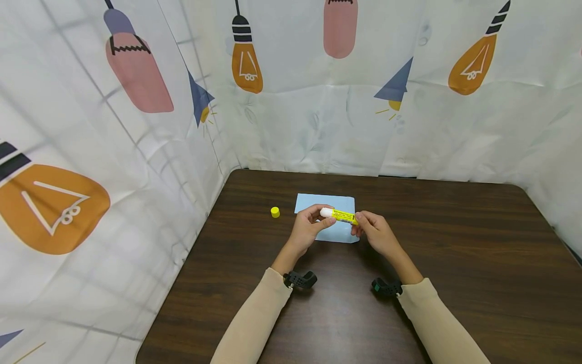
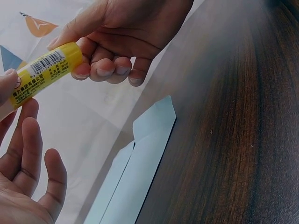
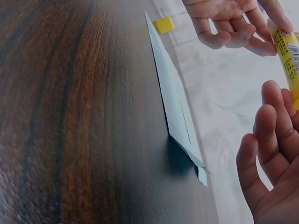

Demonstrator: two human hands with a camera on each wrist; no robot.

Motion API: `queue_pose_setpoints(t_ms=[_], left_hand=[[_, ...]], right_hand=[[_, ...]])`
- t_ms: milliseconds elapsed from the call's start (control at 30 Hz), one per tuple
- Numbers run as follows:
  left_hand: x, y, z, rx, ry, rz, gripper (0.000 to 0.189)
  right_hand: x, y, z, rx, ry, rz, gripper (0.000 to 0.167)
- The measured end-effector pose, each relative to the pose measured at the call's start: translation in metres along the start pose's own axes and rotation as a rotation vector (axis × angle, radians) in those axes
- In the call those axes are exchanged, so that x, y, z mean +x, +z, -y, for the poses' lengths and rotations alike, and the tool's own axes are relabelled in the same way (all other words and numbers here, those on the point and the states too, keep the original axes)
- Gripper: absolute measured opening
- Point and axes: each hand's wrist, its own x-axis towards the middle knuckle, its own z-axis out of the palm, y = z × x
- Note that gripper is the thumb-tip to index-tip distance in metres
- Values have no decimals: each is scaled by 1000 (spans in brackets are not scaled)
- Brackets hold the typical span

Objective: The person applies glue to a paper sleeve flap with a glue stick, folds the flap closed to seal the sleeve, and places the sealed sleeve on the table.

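A yellow glue stick (image 1: 343,217) with a white end is held level above the table between both hands. My left hand (image 1: 306,228) pinches it near the white end, thumb in front. At the yellow base end, my right hand (image 1: 375,232) grips it between thumb and fingers. Beneath the hands lies a light blue folded paper (image 1: 338,232), apart from the glue stick; its folded flap (image 2: 156,116) shows in the left wrist view. The right wrist view shows one paper edge raised slightly off the table.
A small yellow cap (image 1: 275,212) stands on the dark wooden table (image 1: 454,242), left of the paper. White patterned cloth (image 1: 291,126) hangs behind the table and along its left side. Each wrist wears a black band (image 1: 300,279).
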Motion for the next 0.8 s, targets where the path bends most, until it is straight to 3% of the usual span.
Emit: queue_pose_setpoints(t_ms=[633,800], left_hand=[[1,-2,5,48,9,20,30],[1,-2,6,67,9,22,30]], right_hand=[[2,-4,-9,43,3,-16,34],[7,-5,-31,41,-9,-37,29]])
